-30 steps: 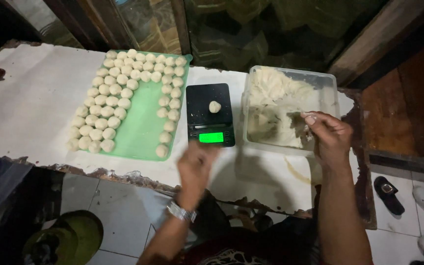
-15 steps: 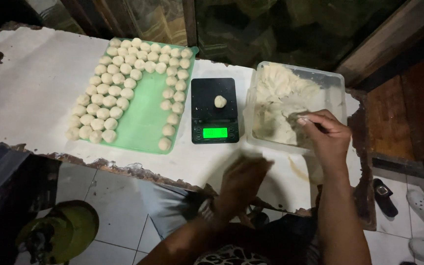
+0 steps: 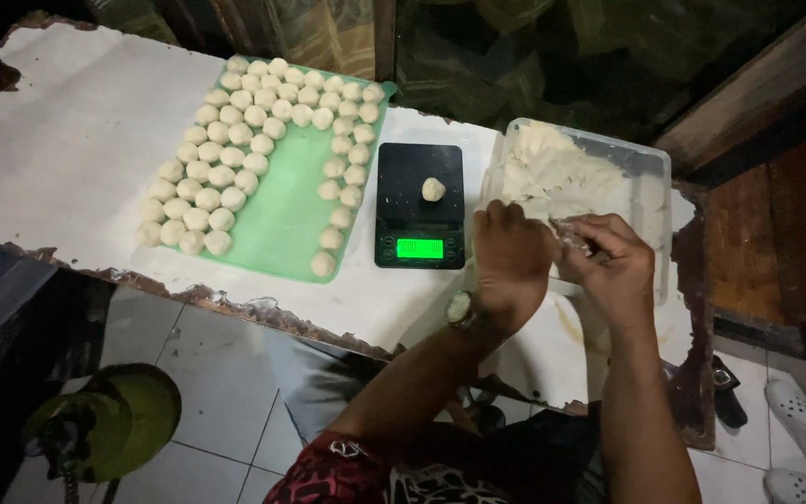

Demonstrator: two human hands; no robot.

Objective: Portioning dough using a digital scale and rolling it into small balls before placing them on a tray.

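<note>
The white table [image 3: 67,159] has a chipped, ragged front edge; its left portion is bare up to the green mat [image 3: 282,219]. The mat is flat, thin and matte, with its far edge near the back of the table. Small, smooth, round dough balls [image 3: 221,159] lie on it in close rows along the left side, the far side and the right edge. The mat's near central area is uncovered.

Just right of the mat sits a black, flat, rectangular scale [image 3: 420,205] with a lit green display at its front. One dough ball [image 3: 433,189] rests on the platform, apart from both hands.

The left hand [image 3: 512,252], with a wristwatch [image 3: 460,307] on its wrist, is at the near left corner of the clear plastic tub [image 3: 650,173]. Its fingers are curled; what they grip cannot be told. The right hand [image 3: 613,261] meets it over the tub's near rim, fingers pinched on a small piece of pale dough [image 3: 566,233]. The tub is rectangular and translucent, holding a rough, shaggy dough mass [image 3: 552,173] against its left and far walls. The tub stands close to the table's right end.
</note>
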